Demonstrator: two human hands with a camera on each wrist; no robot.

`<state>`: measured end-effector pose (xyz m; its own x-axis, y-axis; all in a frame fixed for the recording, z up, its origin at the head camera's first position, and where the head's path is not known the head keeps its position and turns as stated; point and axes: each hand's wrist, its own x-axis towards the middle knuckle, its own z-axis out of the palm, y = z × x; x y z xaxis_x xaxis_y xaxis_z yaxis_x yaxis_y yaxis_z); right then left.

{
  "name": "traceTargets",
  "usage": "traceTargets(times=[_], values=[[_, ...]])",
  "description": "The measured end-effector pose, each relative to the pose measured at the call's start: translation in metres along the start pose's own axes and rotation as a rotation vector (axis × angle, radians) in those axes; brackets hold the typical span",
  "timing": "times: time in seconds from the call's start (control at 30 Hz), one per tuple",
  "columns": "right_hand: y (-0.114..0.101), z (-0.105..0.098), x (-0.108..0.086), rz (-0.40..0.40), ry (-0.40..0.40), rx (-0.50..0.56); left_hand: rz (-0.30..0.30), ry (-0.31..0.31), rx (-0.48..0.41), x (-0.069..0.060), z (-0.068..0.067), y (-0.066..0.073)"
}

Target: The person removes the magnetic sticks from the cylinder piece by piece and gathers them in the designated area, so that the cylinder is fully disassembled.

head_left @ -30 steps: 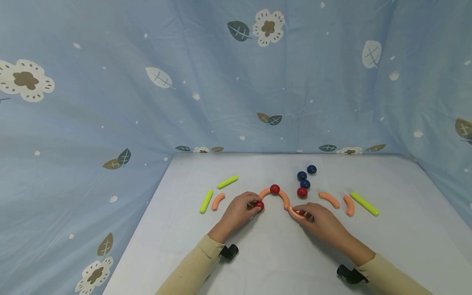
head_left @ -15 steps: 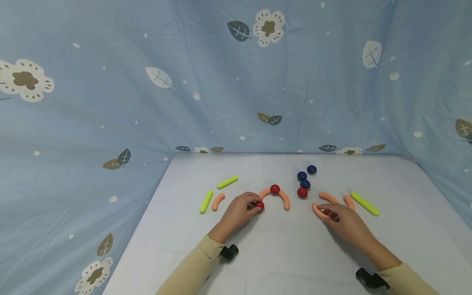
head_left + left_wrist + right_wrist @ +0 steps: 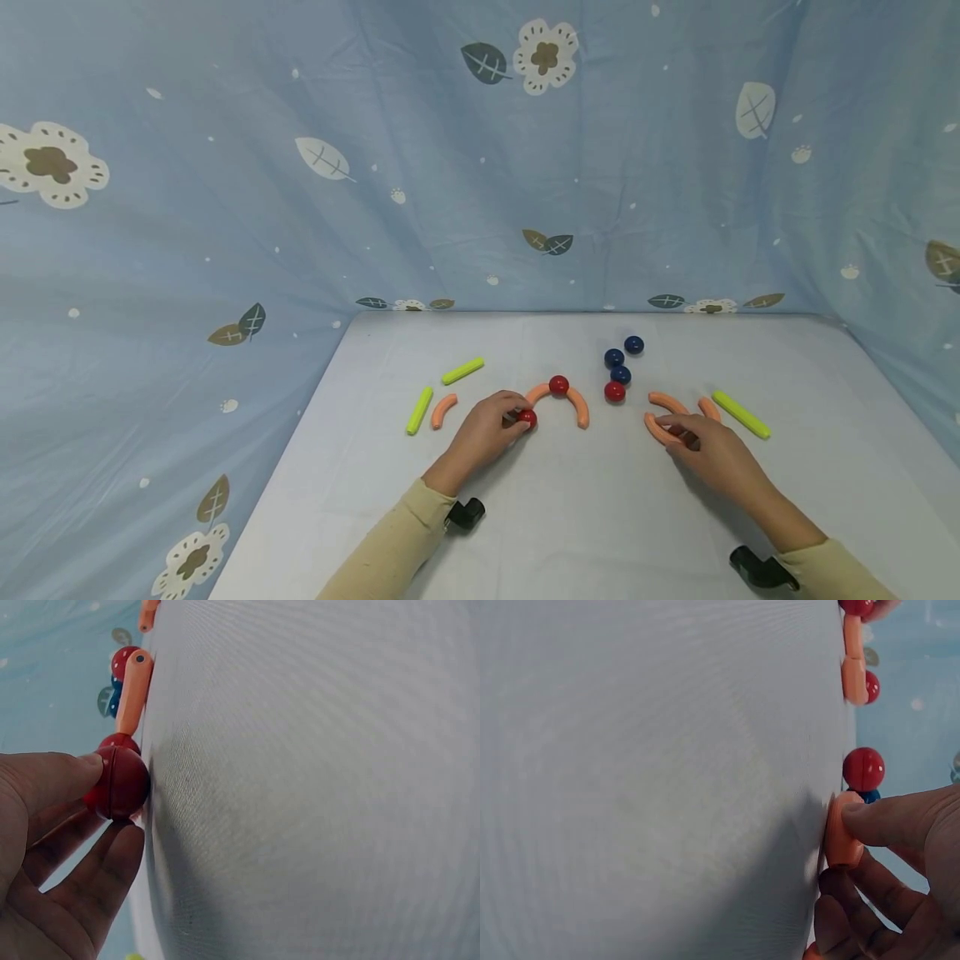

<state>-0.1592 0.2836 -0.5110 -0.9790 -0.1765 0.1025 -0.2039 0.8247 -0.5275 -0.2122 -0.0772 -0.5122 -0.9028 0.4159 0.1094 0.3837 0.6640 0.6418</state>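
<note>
My left hand pinches a shiny red ball on the white table, thumb on one side and fingers on the other. That ball stands at the left end of an arch of two curved orange rods, with another red ball at its top. To the right, my right hand holds a separate curved orange rod between thumb and fingers, low on the table. Two more curved orange rods lie just beyond that hand, one partly hidden by it.
Three blue balls and a red ball form a line behind the middle. Two green sticks and a curved orange rod lie at left, another green stick at right. A blue patterned curtain hangs behind.
My right hand has drawn its curved orange rod rightward, away from the arch's right end, toward the loose rods. The left hand stays on the red ball.
</note>
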Motion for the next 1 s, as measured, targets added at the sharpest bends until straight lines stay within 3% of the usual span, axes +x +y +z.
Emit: traceTargets(times=[0.27,0.63,1.0], values=[[-0.004,0.004,0.003,-0.014,0.024,-0.014,0.007,0.009,0.017,-0.002,0.0,-0.001],[-0.026,0.007,0.002,-0.04,0.177,0.036,0.012,-0.002,0.044,-0.008,-0.004,0.002],[-0.047,0.025,0.015,-0.047,0.082,0.067,0.012,-0.015,0.077,-0.019,-0.012,0.001]])
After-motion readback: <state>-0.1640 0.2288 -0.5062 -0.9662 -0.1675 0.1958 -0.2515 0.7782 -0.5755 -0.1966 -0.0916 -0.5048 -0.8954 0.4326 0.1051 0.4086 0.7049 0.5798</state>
